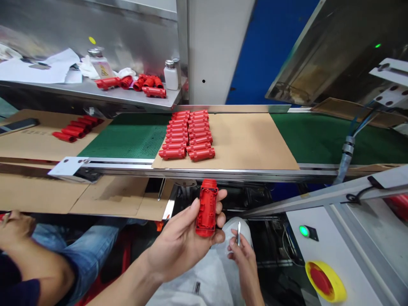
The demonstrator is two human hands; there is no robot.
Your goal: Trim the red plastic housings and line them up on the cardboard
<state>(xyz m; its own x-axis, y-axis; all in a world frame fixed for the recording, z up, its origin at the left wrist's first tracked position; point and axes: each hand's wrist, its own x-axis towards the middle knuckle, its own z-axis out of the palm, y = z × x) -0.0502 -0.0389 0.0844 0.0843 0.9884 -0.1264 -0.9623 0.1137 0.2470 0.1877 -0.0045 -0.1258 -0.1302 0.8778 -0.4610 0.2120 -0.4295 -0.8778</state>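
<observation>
Red plastic casing point(206, 208) | left hand point(181, 244) grips it, open side up so I see in | right hand point(244, 257) pinches thin metal blade point(239, 233)

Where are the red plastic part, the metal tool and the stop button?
Red plastic part point(206, 208): head view, its hollow middle.
Metal tool point(239, 233): head view, its shaft.
Stop button point(320, 280): head view, its red top.

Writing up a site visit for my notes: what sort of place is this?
Probably a factory production line: a green conveyor belt, rows of identical red moulded plastic parts on cardboard, and a red emergency-stop button.
</observation>
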